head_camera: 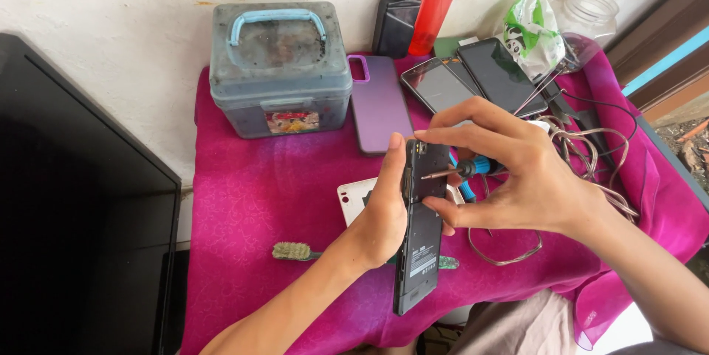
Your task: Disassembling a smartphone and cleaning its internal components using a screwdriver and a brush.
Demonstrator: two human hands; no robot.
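Above pink cloth, left hand grips opened phone; right hand pinches screwdriver.

The left forearm comes up from the lower edge, wrist bent a little, and the left hand is curled in a grip with its thumb stretched straight upward. The right arm enters from the lower right corner — its wrist is cocked inward. The right hand arches over the left, index finger extended to the left, thumb pointing left below it.
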